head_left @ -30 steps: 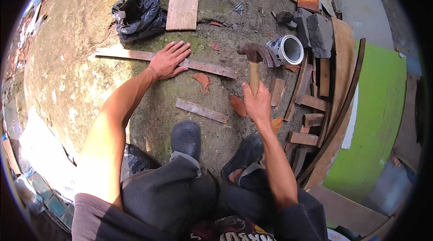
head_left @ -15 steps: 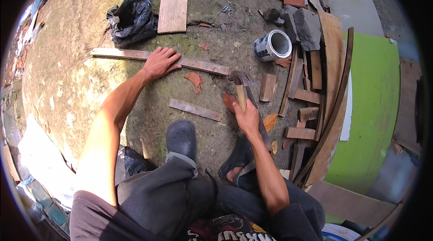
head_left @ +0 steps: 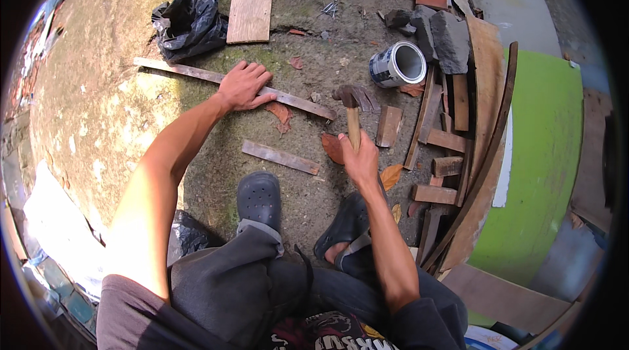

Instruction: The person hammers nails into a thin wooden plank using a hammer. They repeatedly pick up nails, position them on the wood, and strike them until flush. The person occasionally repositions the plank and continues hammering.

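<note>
My left hand (head_left: 244,87) grips a long narrow wooden strip (head_left: 301,102) from above, fingers over its far edge and thumb by its near edge. The strip slants across the ground, its right end lower in view. In my right hand (head_left: 360,160) is a claw hammer (head_left: 354,124), held by its wooden handle. The hammer's head lies just beyond the strip's right end, apart from it. Closer to my feet lies a short wooden strip (head_left: 280,157), and a small wood block (head_left: 389,127) sits right of the hammer.
A tin can (head_left: 398,65) stands beside grey stones (head_left: 450,42). Cut wood pieces (head_left: 447,140) are piled at the right, along a green panel (head_left: 540,173). A black plastic bag (head_left: 191,20), a wide plank (head_left: 252,3) and loose nails (head_left: 331,7) lie farther off.
The long strip has swung, its right end coming nearer to me, with my left hand moving slightly right on it. The hammer's head has shifted up and right, away from the strip's end.
</note>
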The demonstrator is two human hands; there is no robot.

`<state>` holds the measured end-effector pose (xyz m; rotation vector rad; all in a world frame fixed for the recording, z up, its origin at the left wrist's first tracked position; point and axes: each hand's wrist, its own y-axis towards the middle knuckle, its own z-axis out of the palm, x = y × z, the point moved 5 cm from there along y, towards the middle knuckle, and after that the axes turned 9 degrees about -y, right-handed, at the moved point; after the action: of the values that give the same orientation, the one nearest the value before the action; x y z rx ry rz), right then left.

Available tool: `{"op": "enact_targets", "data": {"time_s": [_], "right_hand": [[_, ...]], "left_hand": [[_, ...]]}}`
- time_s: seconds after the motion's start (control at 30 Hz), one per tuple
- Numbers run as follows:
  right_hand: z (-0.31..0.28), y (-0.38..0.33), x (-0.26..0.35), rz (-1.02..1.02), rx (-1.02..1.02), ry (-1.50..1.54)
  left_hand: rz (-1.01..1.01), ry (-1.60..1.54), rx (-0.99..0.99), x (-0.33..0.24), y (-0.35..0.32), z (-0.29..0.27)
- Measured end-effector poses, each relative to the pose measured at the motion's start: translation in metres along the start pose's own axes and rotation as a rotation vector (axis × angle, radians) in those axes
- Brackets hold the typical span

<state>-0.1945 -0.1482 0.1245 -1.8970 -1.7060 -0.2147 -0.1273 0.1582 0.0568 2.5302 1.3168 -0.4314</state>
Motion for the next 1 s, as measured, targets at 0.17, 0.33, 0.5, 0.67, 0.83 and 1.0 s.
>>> {"op": "enact_targets", "data": {"time_s": [0.17,0.33,0.5,0.67,0.83,1.0], "right_hand": [[-0.03,0.009,0.068,-0.015,0.04,0.221],[0.021,0.012,0.024,-0.081,0.126,-0.113],[0.01,0.027,0.025,-0.018,0.067,-0.052],[-0.021,0.02,0.058,0.015,-0.007,0.153],[0.023,0.03,0.012,0.02,0.103,-0.033],[-0.012,0.04,0.034,0.052,-0.039,0.089]], "left_hand": [[-0.015,0.006,0.076,0.006,-0.007,0.009],[0.003,-0.005,0.043,0.006,0.0,0.012],[0.03,0.013,0.117,0.01,-0.002,0.016],[0.04,0.004,0.095,0.014,-0.007,0.018],[0.147,0.062,0.129,0.009,0.008,0.011],[0.136,0.027,0.135,0.019,0.006,0.017]]}}
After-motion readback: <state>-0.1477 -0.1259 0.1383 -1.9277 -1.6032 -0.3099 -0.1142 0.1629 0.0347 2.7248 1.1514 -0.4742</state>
